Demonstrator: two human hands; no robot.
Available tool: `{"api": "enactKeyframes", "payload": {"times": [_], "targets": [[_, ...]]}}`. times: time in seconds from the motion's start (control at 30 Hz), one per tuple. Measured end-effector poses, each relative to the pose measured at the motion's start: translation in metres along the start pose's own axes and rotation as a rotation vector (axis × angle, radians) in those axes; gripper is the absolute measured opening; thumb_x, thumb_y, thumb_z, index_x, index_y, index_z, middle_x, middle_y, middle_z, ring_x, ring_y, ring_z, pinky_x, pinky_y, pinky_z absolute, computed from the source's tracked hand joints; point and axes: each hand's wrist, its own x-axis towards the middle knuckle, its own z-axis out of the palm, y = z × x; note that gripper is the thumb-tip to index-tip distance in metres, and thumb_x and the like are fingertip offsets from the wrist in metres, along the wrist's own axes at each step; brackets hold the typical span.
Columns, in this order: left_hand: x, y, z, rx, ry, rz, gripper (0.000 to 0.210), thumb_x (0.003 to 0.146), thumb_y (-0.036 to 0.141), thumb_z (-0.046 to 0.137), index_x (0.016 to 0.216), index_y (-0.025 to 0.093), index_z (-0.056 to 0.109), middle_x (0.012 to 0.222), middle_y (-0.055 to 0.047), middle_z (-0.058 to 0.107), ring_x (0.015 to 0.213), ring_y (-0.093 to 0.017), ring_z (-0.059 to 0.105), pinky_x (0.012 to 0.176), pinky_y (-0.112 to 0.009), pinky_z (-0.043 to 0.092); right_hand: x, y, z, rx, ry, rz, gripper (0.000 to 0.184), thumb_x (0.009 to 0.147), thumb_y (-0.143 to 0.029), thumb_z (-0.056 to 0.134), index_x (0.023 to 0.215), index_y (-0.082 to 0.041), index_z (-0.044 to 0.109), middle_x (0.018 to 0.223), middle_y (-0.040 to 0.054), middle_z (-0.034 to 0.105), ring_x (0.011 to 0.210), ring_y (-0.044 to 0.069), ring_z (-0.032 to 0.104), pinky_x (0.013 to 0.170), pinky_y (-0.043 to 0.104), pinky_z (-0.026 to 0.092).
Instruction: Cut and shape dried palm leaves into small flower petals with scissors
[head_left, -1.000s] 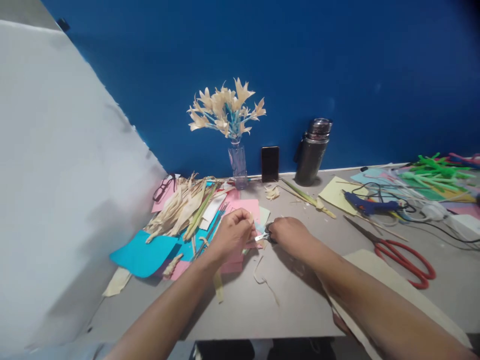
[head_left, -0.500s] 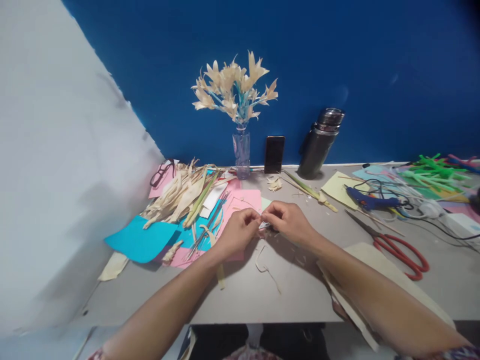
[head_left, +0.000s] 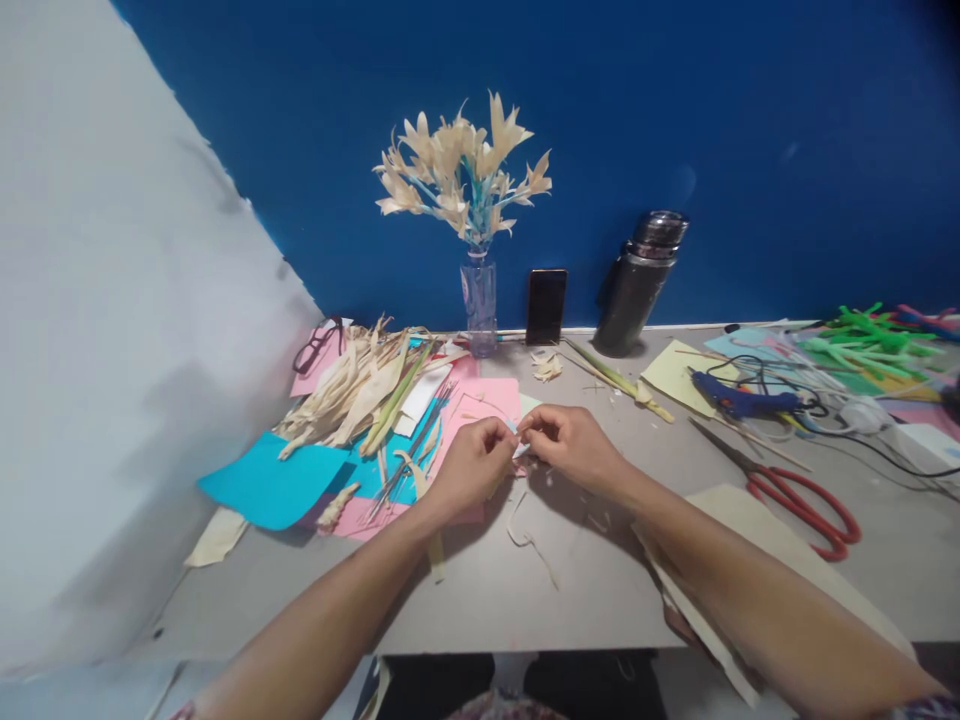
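Note:
Over the middle of the table, my left hand (head_left: 474, 462) and my right hand (head_left: 571, 447) meet fingertip to fingertip, both closed in a pinch. Between them shows a small pale blue-white strip (head_left: 519, 451), perhaps paper; most of it is hidden by the fingers. Under and behind the left hand lies pink paper (head_left: 491, 397). A thin curled husk strand (head_left: 525, 537) rests on the table just in front of the hands. Dried corn husks (head_left: 360, 375) are heaped to the left, beside thin wires (head_left: 397, 485) on blue paper (head_left: 281, 482).
At the back stand husk flowers (head_left: 469, 165) in a clear bottle (head_left: 480, 305), a phone (head_left: 547, 307) and a leaning dark flask (head_left: 637, 285). To the right lie red-handled scissors (head_left: 806, 505), a blue glue gun (head_left: 742, 397) with its cable, and green pipe cleaners (head_left: 870, 340).
The view has shifted slightly. My fingertips have moved a little on the small strip, and more of its pale blue edge now shows between them.

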Motion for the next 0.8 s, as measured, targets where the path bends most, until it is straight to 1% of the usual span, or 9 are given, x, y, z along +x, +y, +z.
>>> {"api": "enactKeyframes", "payload": {"times": [0.13,0.17,0.27,0.33,0.43,0.5,0.6,0.7,0.8], "targets": [[-0.003,-0.001,-0.001,0.215,-0.003,0.117,0.013,0.084,0.026,0.05,0.075,0.02,0.055,0.069,0.0,0.062,0.065,-0.015,0.061,0.06,-0.026,0.045,0.0,-0.001,0.001,-0.047,-0.012,-0.038,0.038,0.074,-0.018,0.062,0.113,-0.022,0.062,0.093,-0.0007,0.073,0.061,0.011,0.059,0.059,0.022,0.039],[-0.004,-0.001,-0.001,0.288,0.004,0.147,0.012,0.085,0.024,0.049,0.076,0.02,0.056,0.071,0.0,0.063,0.066,-0.015,0.06,0.061,-0.026,0.044,-0.001,-0.002,0.001,-0.098,-0.02,-0.047,0.035,0.075,-0.019,0.062,0.11,-0.023,0.064,0.093,-0.0008,0.073,0.063,0.011,0.06,0.06,0.022,0.038],[-0.007,0.002,-0.001,0.489,0.046,0.172,0.013,0.086,0.022,0.047,0.075,0.02,0.055,0.07,-0.001,0.063,0.065,-0.016,0.056,0.06,-0.026,0.037,-0.002,-0.005,0.002,-0.271,-0.051,-0.049,0.013,0.08,-0.022,0.058,0.084,-0.023,0.071,0.079,-0.0006,0.073,0.068,0.014,0.061,0.061,0.024,0.035],[-0.009,0.003,-0.001,0.591,0.055,0.164,0.017,0.088,0.023,0.045,0.073,0.021,0.052,0.068,-0.001,0.061,0.062,-0.016,0.054,0.057,-0.027,0.033,-0.004,-0.006,0.002,-0.353,-0.059,-0.049,0.015,0.081,-0.022,0.056,0.077,-0.022,0.07,0.077,0.0003,0.073,0.07,0.015,0.062,0.061,0.025,0.033],[-0.012,0.005,-0.001,0.679,0.001,0.201,0.021,0.092,0.025,0.042,0.073,0.021,0.05,0.065,-0.002,0.058,0.06,-0.017,0.052,0.057,-0.028,0.029,-0.005,-0.006,0.004,-0.466,-0.049,-0.051,0.014,0.081,-0.024,0.056,0.077,-0.023,0.07,0.079,0.0019,0.074,0.072,0.017,0.062,0.061,0.026,0.03],[-0.013,0.005,0.0,0.704,-0.017,0.222,0.02,0.092,0.025,0.042,0.074,0.022,0.05,0.064,-0.002,0.056,0.06,-0.017,0.051,0.057,-0.029,0.027,-0.005,-0.006,0.006,-0.525,-0.032,-0.042,0.014,0.081,-0.026,0.056,0.078,-0.023,0.07,0.079,0.0027,0.074,0.072,0.018,0.062,0.059,0.027,0.028],[-0.013,0.007,0.001,0.691,0.022,0.217,0.019,0.091,0.025,0.042,0.074,0.022,0.05,0.064,-0.001,0.056,0.06,-0.017,0.051,0.057,-0.029,0.026,-0.004,-0.005,0.009,-0.543,0.006,-0.021,0.017,0.083,-0.028,0.054,0.078,-0.023,0.07,0.08,0.0027,0.074,0.07,0.017,0.061,0.059,0.027,0.027],[-0.015,0.01,0.003,0.572,0.07,0.185,0.02,0.09,0.024,0.044,0.07,0.021,0.049,0.061,0.0,0.055,0.061,-0.016,0.052,0.058,-0.028,0.028,0.002,-0.001,0.005,-0.527,0.049,-0.002,0.018,0.083,-0.029,0.054,0.078,-0.022,0.069,0.079,0.0024,0.074,0.068,0.016,0.06,0.058,0.027,0.027],[-0.017,0.013,0.004,0.429,0.071,0.156,0.022,0.088,0.025,0.047,0.067,0.02,0.049,0.06,0.002,0.054,0.061,-0.015,0.053,0.057,-0.026,0.031,0.01,0.009,-0.01,-0.544,0.113,0.065,0.019,0.083,-0.028,0.053,0.079,-0.021,0.07,0.079,0.0038,0.073,0.069,0.017,0.06,0.058,0.027,0.029]]}}
